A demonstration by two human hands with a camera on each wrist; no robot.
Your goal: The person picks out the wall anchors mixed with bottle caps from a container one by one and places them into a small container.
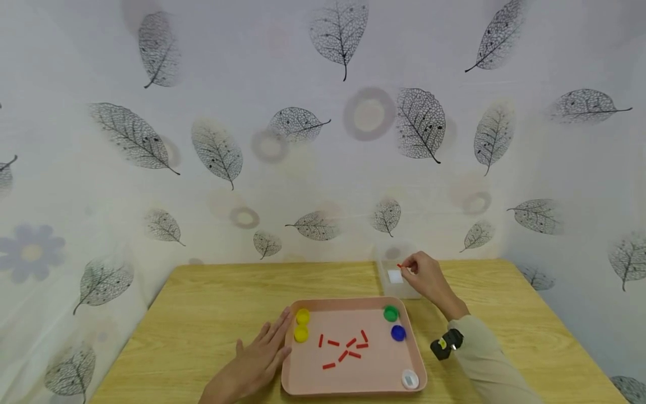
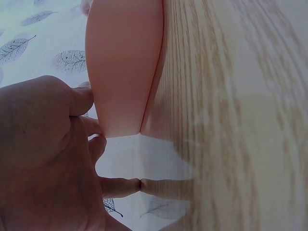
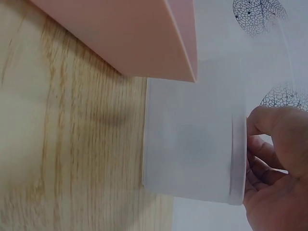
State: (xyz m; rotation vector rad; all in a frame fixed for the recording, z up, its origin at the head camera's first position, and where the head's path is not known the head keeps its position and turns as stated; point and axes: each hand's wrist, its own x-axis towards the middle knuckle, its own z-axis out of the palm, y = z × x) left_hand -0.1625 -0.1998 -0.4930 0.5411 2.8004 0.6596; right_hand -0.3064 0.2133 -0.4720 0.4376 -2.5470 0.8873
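My right hand pinches a small red stick between thumb and fingertips. It is over the translucent plastic box behind the tray. In the right wrist view, the box stands beside the hand, and its wall hides the stick. Fingers extended, my left hand touches the left side of the pink tray. The left wrist view has that hand against the tray's outer wall. Several red sticks lie scattered on the tray floor.
Two yellow caps lie along the tray's left side. A green cap and a blue cap are at the right, above a white round item in the near corner. Behind the wooden table hangs a leaf-patterned cloth.
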